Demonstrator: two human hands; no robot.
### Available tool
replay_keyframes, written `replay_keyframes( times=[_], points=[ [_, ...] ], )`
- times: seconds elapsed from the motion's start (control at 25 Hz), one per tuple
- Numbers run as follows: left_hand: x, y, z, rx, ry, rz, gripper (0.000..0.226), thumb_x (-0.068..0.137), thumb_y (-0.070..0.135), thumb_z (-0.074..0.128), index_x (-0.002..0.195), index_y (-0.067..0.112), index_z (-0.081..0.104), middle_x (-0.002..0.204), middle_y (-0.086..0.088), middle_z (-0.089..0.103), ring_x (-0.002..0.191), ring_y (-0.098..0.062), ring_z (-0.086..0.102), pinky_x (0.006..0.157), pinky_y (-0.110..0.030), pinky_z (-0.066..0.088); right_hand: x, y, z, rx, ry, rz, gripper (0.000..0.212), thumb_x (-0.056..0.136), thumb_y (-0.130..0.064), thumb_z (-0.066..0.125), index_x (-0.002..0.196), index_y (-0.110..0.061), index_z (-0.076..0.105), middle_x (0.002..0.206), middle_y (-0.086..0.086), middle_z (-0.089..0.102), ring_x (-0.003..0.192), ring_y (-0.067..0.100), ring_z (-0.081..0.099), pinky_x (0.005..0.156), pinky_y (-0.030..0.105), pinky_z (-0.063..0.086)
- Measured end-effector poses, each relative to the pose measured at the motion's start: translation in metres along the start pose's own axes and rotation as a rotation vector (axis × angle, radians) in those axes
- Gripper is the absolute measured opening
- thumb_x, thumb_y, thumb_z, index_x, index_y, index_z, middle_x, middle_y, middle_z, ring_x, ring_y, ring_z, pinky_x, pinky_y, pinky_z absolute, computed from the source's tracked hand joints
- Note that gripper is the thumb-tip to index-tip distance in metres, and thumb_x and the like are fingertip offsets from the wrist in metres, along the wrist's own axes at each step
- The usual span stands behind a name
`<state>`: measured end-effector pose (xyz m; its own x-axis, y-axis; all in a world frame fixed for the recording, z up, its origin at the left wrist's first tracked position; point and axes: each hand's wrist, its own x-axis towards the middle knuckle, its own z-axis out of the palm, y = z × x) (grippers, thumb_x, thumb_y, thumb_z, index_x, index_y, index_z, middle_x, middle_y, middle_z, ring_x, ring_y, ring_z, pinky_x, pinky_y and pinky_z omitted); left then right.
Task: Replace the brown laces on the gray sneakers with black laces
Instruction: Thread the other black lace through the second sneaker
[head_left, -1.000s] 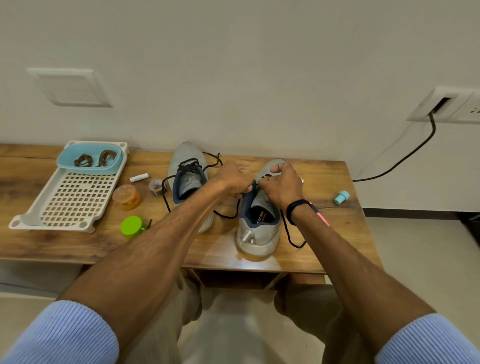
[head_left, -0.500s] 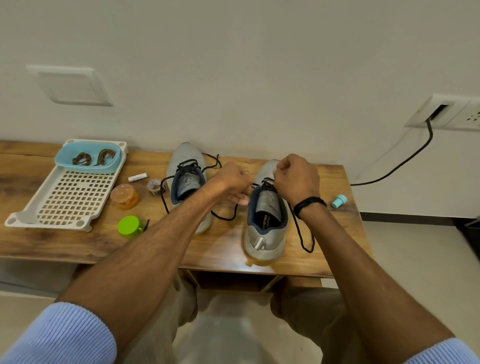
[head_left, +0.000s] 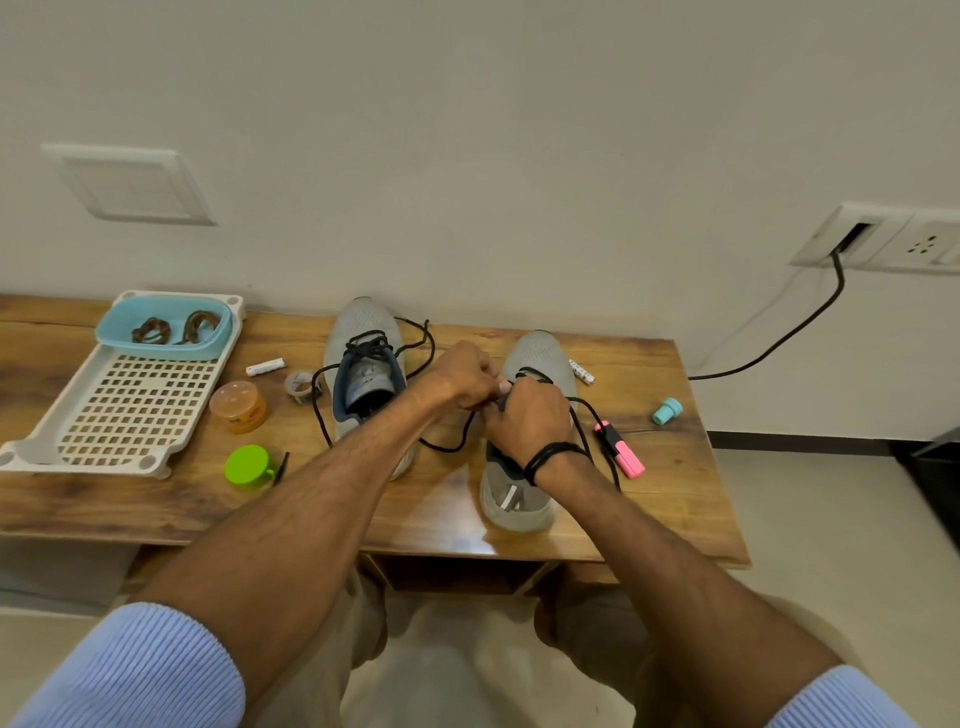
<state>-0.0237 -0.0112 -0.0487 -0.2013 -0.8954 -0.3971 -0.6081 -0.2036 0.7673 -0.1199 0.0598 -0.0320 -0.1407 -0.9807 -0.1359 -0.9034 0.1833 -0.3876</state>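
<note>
Two gray sneakers stand on the wooden table (head_left: 670, 525), toes to the wall. The left sneaker (head_left: 363, 364) carries a black lace whose loose ends trail beside it. Over the right sneaker (head_left: 540, 358) my left hand (head_left: 462, 376) and my right hand (head_left: 530, 415) meet, both pinching its black lace (head_left: 592, 421) near the upper eyelets. The lace's free ends loop onto the table on both sides of the shoe. Two coiled brown laces (head_left: 174, 328) lie in a light blue tub (head_left: 161, 349) at the far left.
A white perforated tray (head_left: 124, 410) holds the tub. An orange jar (head_left: 240, 407), green lid (head_left: 248, 466), tape roll (head_left: 300, 385) and white tube (head_left: 265, 366) lie left of the shoes. On the right are a pink highlighter (head_left: 621, 451) and teal cap (head_left: 666, 410). A cable (head_left: 779, 338) runs from the wall socket.
My right hand came back down from the toe side and now meets my left hand over the right sneaker's eyelets. The pink highlighter shows again beside the shoe.
</note>
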Motion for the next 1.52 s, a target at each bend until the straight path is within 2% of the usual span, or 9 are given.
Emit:
replay_keyframes(
  times=[0.16,0.24,0.4,0.48,0.64,0.84,1.08,1.2,1.52],
  points=[
    [0.002,0.003,0.004,0.086,-0.021,0.028,0.039,0.090,0.008,0.063,0.053,0.009,0.050,0.055,-0.002,0.053,0.049,-0.012,0.049,0.054,-0.025,0.044,-0.001,0.000,0.006,0.132,0.077,0.090,0.021,0.094,-0.019,0.051,0.088,-0.002,0.063,0.096,0.018,0.067,0.085,0.031,0.061,0.060,0.030,0.037],
    [0.000,0.008,-0.002,0.064,0.083,-0.019,0.026,0.087,0.002,0.057,0.061,0.003,0.062,0.067,-0.008,0.068,0.058,-0.019,0.063,0.058,-0.030,0.055,0.002,0.003,0.006,0.199,0.108,0.157,0.021,0.093,-0.021,0.054,0.086,-0.003,0.062,0.092,0.016,0.066,0.088,0.033,0.063,0.062,0.030,0.041],
    [-0.020,0.017,-0.058,-0.369,1.079,0.031,0.010,0.092,0.000,0.046,0.101,0.003,0.050,0.089,-0.004,0.061,0.074,-0.015,0.056,0.061,-0.027,0.045,0.008,0.009,0.009,0.285,0.139,0.218,0.016,0.082,-0.019,0.059,0.071,-0.007,0.059,0.074,0.010,0.067,0.069,0.030,0.068,0.062,0.039,0.059],
    [-0.032,0.014,-0.071,-0.391,1.285,0.203,0.022,0.089,-0.003,0.041,0.108,0.007,0.039,0.086,0.003,0.051,0.074,-0.017,0.055,0.064,-0.035,0.046,0.007,0.008,0.011,0.269,0.125,0.213,0.014,0.083,-0.018,0.059,0.072,-0.008,0.059,0.074,0.012,0.068,0.067,0.029,0.068,0.061,0.040,0.060],
    [-0.031,0.012,-0.036,0.192,0.733,0.244,0.059,0.082,0.002,0.057,0.132,0.022,0.035,0.107,-0.006,0.047,0.071,-0.020,0.059,0.056,-0.034,0.051,0.009,0.008,0.010,0.225,0.122,0.179,0.016,0.086,-0.021,0.059,0.075,-0.009,0.059,0.075,0.010,0.068,0.068,0.029,0.067,0.060,0.033,0.056],
    [-0.011,0.002,0.000,0.645,0.052,0.460,0.034,0.081,0.002,0.064,0.112,0.015,0.068,0.108,-0.004,0.070,0.101,-0.021,0.064,0.085,-0.037,0.053,0.011,0.010,0.012,0.181,0.124,0.154,0.018,0.088,-0.023,0.058,0.079,-0.008,0.060,0.076,0.009,0.064,0.074,0.028,0.064,0.059,0.033,0.047],
    [-0.016,0.008,-0.024,0.239,0.647,0.249,0.020,0.072,0.008,0.052,0.062,0.009,0.069,0.061,-0.004,0.066,0.056,-0.019,0.060,0.059,-0.042,0.054,0.011,0.014,0.011,0.238,0.165,0.218,0.023,0.088,-0.024,0.058,0.072,-0.009,0.054,0.077,0.012,0.065,0.073,0.029,0.063,0.058,0.027,0.040],
    [-0.026,0.005,-0.051,0.091,0.961,0.120,0.021,0.078,0.009,0.051,0.069,0.005,0.070,0.070,-0.008,0.070,0.065,-0.026,0.065,0.053,-0.033,0.043,0.012,0.013,0.012,0.270,0.151,0.237,0.017,0.085,-0.019,0.058,0.071,-0.009,0.054,0.075,0.009,0.062,0.074,0.028,0.063,0.058,0.027,0.040],
    [-0.038,0.019,-0.041,0.067,1.036,0.080,0.015,0.086,0.013,0.052,0.091,0.014,0.066,0.091,0.004,0.062,0.077,-0.014,0.052,0.066,-0.031,0.034,0.008,0.010,0.006,0.278,0.072,0.233,0.020,0.088,-0.025,0.060,0.078,-0.008,0.059,0.075,0.008,0.066,0.070,0.026,0.068,0.061,0.034,0.058]
  ],
)
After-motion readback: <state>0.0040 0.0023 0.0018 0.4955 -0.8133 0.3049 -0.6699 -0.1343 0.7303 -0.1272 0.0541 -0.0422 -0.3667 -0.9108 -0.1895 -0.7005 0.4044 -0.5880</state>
